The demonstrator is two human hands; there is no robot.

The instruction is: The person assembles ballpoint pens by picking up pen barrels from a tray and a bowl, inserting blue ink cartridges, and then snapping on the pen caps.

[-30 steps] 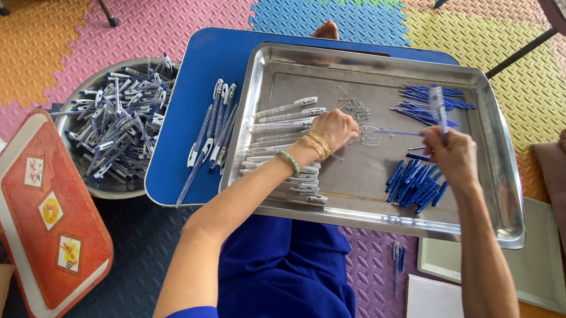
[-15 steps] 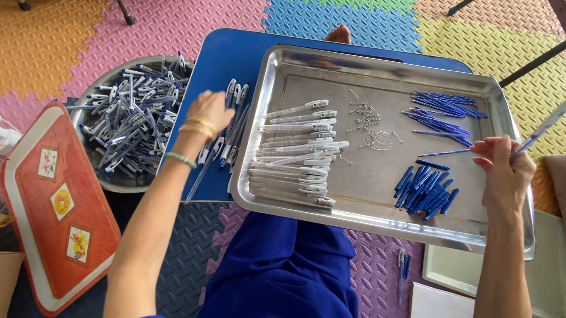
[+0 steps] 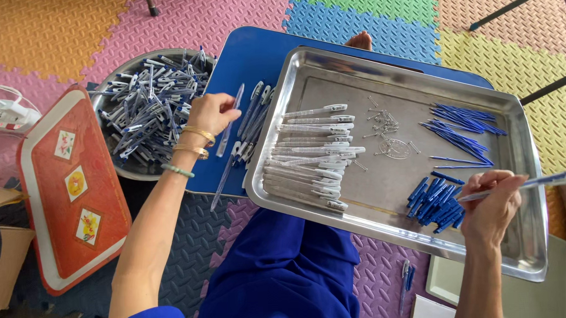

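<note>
A steel tray (image 3: pixel 305 64) lies on a small blue table (image 3: pixel 260 53). In it are a row of clear pen barrels (image 3: pixel 308 155), small metal springs (image 3: pixel 385 121), thin blue refills (image 3: pixel 460 121) and blue pen caps (image 3: pixel 432 201). My left hand (image 3: pixel 211 112) is over the table's left part, holding a clear pen barrel (image 3: pixel 231 117) above several loose pens (image 3: pixel 250 125). My right hand (image 3: pixel 491 205) hovers over the tray's right front corner, fingers pinched on a pen (image 3: pixel 541 181) that points right.
A round metal bowl (image 3: pixel 117 168) heaped with assembled pens sits left of the table. A red tray (image 3: pixel 52 204) lies further left on the coloured foam floor mats. A pale tray (image 3: pixel 545 294) and two loose pens (image 3: pixel 405 283) lie at bottom right.
My left hand has left the tray and moved left over the table, now holding a pen barrel. My right hand dropped lower with its pen, over the blue caps.
</note>
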